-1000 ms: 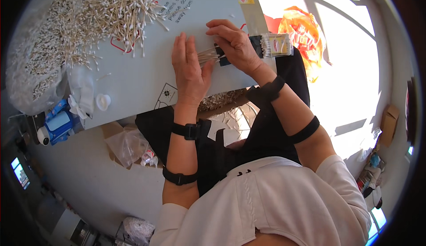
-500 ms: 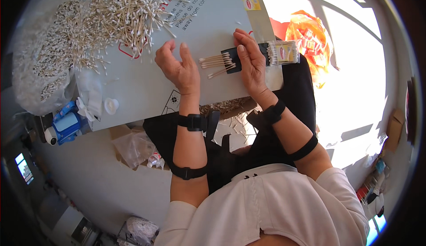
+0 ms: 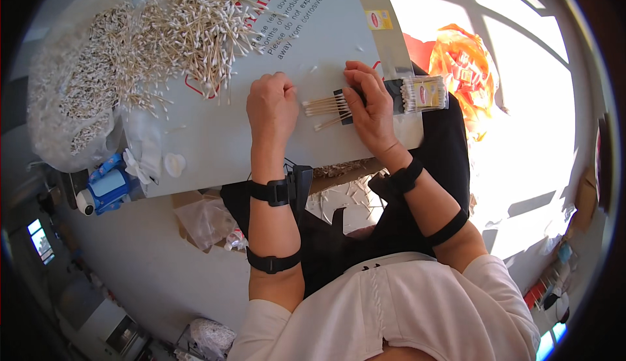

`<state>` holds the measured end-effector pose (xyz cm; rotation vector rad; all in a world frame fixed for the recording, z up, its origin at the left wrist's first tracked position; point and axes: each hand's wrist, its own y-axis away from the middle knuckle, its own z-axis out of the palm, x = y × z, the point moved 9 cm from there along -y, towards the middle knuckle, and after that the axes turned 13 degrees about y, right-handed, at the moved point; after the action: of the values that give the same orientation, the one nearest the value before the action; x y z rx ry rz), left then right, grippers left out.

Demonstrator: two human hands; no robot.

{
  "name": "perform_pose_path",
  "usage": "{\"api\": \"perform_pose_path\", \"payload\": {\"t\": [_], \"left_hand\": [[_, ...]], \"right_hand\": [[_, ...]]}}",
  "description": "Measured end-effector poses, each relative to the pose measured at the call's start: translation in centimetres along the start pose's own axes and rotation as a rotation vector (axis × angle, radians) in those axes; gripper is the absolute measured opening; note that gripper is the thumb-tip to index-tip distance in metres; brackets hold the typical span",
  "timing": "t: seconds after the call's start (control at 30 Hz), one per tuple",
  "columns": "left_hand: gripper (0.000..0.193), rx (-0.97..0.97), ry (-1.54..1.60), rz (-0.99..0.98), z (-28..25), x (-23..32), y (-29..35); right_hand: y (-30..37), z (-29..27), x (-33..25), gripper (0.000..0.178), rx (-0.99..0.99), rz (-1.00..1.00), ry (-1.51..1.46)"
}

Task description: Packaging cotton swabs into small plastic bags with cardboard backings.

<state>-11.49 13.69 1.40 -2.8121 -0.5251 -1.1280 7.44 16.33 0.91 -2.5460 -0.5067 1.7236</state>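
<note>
My left hand (image 3: 270,110) is over the grey tabletop with its fingers curled in and the thumb against them; whatever may be inside is hidden. Just right of it lies a small row of cotton swabs (image 3: 325,106), their right tips on a flat black piece (image 3: 393,94). My right hand (image 3: 372,110) rests over this black piece, loosely curved, thumb and fingers apart, the thumb beside the swab tips. Beyond the hand, at the black piece's right end, lies a clear pack of cotton swabs (image 3: 424,94) with a yellow and white label.
A big heap of loose cotton swabs (image 3: 195,28) spills from a clear plastic bag (image 3: 49,126) at the far left. Small yellow label cards (image 3: 378,19) lie along the table's far right. A blue and white device (image 3: 107,188) is at the left corner; an orange bag (image 3: 456,55) stands right.
My left hand has turned over and its fingers have curled in from an open pose. My right hand keeps its pose over the black piece. The whole view has shifted slightly.
</note>
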Motion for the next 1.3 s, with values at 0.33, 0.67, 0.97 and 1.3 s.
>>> {"api": "perform_pose_path", "payload": {"t": [0.33, 0.67, 0.97, 1.3], "left_hand": [[0.015, 0.195, -0.256, 0.369, -1.0, 3.2, -4.6], [0.024, 0.363, -0.247, -0.162, -5.0, -1.6, -5.1], [0.012, 0.198, -0.161, -0.337, -2.6, -3.6, -0.2], [0.007, -0.007, 0.133, 0.137, 0.3, 2.0, -0.2]], "right_hand": [[0.3, 0.7, -1.7, 0.033, 0.021, -0.147, 0.188], [0.2, 0.7, -2.0, 0.032, 0.004, -0.138, 0.145], [0.4, 0.2, -1.6, 0.03, 0.015, -0.133, 0.151], [0.3, -0.1, -0.7, 0.025, 0.098, -0.081, 0.03]]}}
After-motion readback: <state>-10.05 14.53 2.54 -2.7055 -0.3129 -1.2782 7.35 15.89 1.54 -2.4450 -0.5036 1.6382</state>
